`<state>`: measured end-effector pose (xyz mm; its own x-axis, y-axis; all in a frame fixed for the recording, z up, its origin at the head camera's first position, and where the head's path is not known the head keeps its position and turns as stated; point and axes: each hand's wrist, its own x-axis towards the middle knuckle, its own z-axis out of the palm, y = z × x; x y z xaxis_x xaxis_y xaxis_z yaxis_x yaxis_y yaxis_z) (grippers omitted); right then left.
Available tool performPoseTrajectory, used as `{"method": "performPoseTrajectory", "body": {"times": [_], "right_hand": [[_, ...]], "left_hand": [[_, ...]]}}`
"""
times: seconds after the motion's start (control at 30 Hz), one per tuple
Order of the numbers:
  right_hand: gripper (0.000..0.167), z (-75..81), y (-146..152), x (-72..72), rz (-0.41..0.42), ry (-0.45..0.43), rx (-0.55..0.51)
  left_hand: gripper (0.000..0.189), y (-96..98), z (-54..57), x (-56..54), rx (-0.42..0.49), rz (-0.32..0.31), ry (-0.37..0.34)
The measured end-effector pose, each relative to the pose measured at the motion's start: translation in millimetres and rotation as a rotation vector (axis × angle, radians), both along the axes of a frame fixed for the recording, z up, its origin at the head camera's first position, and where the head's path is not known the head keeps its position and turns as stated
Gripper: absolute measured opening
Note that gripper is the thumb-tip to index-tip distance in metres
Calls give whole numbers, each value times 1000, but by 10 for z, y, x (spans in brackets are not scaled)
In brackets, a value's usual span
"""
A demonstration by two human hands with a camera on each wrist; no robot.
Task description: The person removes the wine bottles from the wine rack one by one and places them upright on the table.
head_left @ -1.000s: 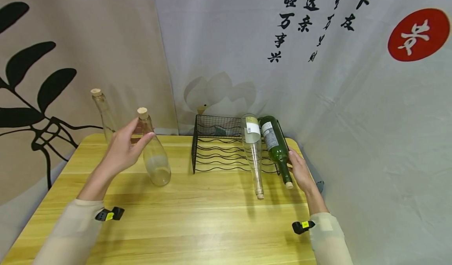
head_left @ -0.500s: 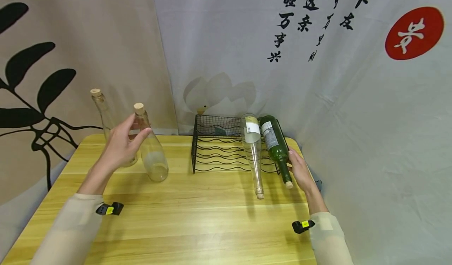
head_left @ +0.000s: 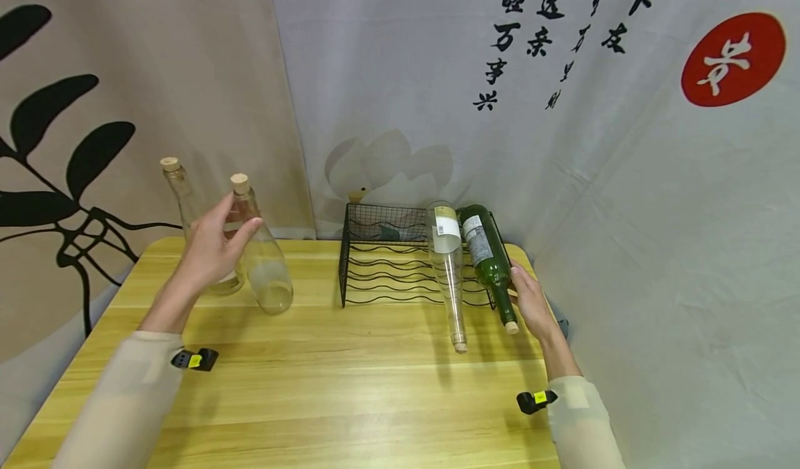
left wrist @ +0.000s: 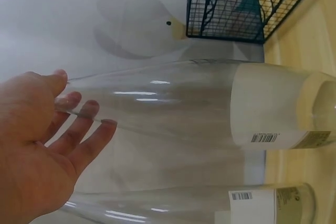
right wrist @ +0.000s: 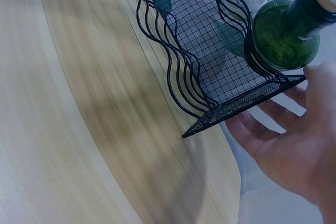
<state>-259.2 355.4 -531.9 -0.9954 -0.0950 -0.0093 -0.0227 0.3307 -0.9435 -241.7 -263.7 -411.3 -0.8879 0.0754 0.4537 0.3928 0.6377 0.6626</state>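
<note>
My left hand [head_left: 211,250] holds a clear glass bottle [head_left: 267,274] by its neck, just under the cork. In the left wrist view, the thumb and fingers wrap the narrow neck, and a pale label [left wrist: 270,106] shows near the base. A second corked clear bottle [head_left: 182,192] stands behind that hand, partly hidden by it. At the right, my right hand [head_left: 534,303] touches the outer side of a black wire bottle rack [head_left: 343,260], fingers along its side panel [right wrist: 247,106]. A corked green bottle [head_left: 494,271] and a clear bottle [head_left: 451,285] lie in the rack, necks forward.
The wooden table [head_left: 350,399] ends at a fabric backdrop [head_left: 400,73] behind the rack, with another fabric wall [head_left: 675,260] on the right. The rack's wavy wire rows [head_left: 390,274] lie left of the two bottles in it.
My left hand has moved the held bottle left and back, nearer the standing clear bottle. The right hand, rack and its two bottles look unchanged.
</note>
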Motion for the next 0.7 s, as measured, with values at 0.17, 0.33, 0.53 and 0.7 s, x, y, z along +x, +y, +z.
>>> {"method": "performPoseTrajectory", "body": {"times": [0.17, 0.33, 0.53, 0.7], "right_hand": [[68, 1, -2, 4, -5, -3, 6], [68, -7, -4, 2, -6, 1, 6], [68, -28, -1, 1, -10, 7, 11], [66, -54, 1, -1, -10, 11, 10]], "left_hand": [[34, -20, 6, -34, 2, 20, -24], [36, -39, 11, -55, -11, 36, -24], [37, -66, 3, -88, -18, 46, -15], [37, -92, -18, -111, -14, 54, -16]]}}
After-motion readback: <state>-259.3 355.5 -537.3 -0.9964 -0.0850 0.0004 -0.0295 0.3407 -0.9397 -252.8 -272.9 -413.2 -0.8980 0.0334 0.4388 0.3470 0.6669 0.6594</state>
